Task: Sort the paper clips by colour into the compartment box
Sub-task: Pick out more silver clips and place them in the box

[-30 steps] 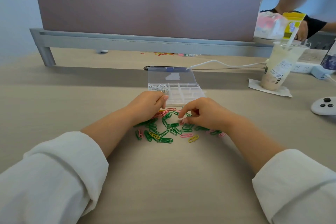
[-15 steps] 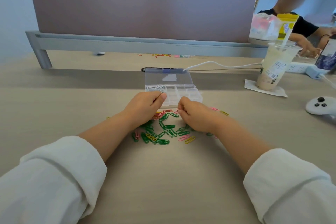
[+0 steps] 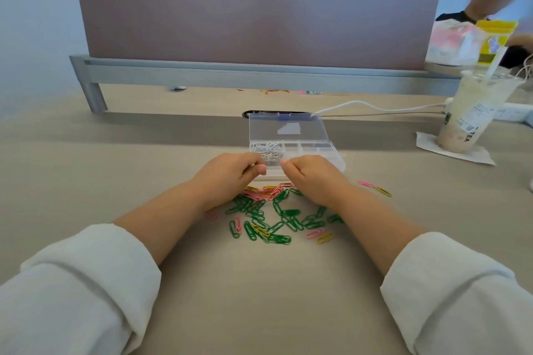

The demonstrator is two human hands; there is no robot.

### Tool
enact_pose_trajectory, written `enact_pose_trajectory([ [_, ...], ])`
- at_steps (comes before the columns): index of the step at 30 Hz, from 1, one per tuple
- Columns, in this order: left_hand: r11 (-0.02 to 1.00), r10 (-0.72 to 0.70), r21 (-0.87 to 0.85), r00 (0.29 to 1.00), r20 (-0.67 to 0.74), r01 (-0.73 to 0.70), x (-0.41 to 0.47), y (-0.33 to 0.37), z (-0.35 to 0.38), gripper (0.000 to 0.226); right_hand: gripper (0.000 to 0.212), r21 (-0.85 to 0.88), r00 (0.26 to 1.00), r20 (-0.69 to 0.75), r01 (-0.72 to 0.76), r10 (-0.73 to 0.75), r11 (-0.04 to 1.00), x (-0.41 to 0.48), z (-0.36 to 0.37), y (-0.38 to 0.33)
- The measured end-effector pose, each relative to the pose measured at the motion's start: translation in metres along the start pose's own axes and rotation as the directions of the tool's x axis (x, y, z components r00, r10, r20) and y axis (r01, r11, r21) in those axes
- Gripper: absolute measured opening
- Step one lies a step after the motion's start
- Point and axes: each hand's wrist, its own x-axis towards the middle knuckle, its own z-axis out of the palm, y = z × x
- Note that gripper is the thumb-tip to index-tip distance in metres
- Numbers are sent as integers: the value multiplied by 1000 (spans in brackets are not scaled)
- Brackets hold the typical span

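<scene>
- Now left grip (image 3: 230,179) and right grip (image 3: 313,179) curl at the near edge of the clear plastic compartment box (image 3: 334,153); what they hold, I cannot tell.
- Thin looped paper clips (image 3: 284,213) lie scattered beneath both wrists, long axes pointing every way.

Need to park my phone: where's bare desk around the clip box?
Bare desk left of the compartment box, toward the divider leg, and between the left sleeve and right sleeve. Crowded: the paper clips before the box.
</scene>
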Motion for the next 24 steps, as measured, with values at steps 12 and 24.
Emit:
enact_pose_trajectory([
  [12, 996, -33, 90, 977, 210, 14, 0, 12, -7, 15, 24, -164, 998, -10, -64, 64, 984, -10, 2, 11],
  [24, 998, -65, 11, 948, 311, 65, -1, 15, -13, 7, 15, -224, 994, 80, -52, 72, 973, -10, -1, 3],
])
